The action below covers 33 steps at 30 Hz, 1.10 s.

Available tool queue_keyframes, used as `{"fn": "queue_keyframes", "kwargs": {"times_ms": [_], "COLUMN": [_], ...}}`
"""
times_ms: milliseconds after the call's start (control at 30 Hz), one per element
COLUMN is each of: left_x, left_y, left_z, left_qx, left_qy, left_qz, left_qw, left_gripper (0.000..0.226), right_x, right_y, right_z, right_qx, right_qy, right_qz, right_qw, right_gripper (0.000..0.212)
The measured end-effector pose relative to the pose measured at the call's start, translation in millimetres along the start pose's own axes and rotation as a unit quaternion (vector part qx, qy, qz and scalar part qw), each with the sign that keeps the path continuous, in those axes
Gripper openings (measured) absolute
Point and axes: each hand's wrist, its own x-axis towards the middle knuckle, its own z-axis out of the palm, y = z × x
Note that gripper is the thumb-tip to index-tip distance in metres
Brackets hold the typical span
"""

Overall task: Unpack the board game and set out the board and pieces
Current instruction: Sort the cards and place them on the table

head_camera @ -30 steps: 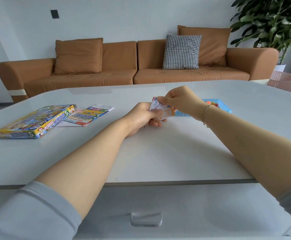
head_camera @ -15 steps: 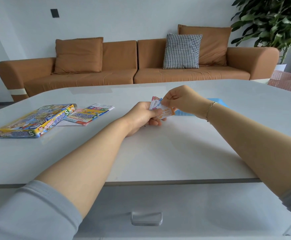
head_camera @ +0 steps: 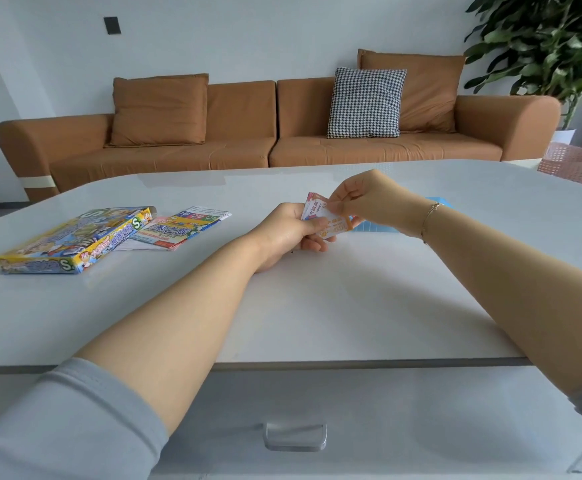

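Note:
A small stack of game cards (head_camera: 331, 223), white with pink and orange print, sits between both hands just above the white table (head_camera: 317, 306). My left hand (head_camera: 289, 233) grips the stack from below and the left. My right hand (head_camera: 369, 199) pinches the top edge of the cards with thumb and fingers. The colourful game box (head_camera: 71, 240) lies closed at the left. A folded, printed game board (head_camera: 182, 228) rests beside it. A blue tray (head_camera: 376, 227) lies behind my right wrist, mostly hidden.
A brown sofa (head_camera: 248, 133) with a checked cushion (head_camera: 367, 102) stands behind the table. A potted plant (head_camera: 552, 46) and a pink basket (head_camera: 580, 166) are at the right. A drawer handle (head_camera: 294, 436) sits below the near table edge.
My right hand has shifted slightly left along the cards and now hides more of the blue tray. My left hand holds still.

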Motion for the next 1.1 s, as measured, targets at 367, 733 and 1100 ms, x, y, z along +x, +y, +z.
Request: {"fn": "queue_keyframes", "kwargs": {"times_ms": [367,733,1100], "left_x": [0.9,0.6,0.4], "left_y": [-0.8,-0.6,-0.8], "left_z": [0.5,0.0,-0.2], "left_qx": [-0.003,-0.004,0.002], "left_qy": [0.001,0.000,-0.004], "left_qz": [-0.005,-0.001,-0.001], "left_qw": [1.000,1.000,1.000], "left_gripper": [0.016,0.014,0.012], "right_x": [1.7,6.3,5.9], "right_y": [2.0,2.8,-2.0], "right_z": [-1.1,2.4,6.7], "right_qx": [0.005,-0.038,-0.061], "right_qy": [-0.001,0.025,0.049], "right_qz": [0.000,-0.015,-0.032], "right_qw": [1.000,0.999,0.996], "right_gripper": [0.010,0.011,0.018]}}
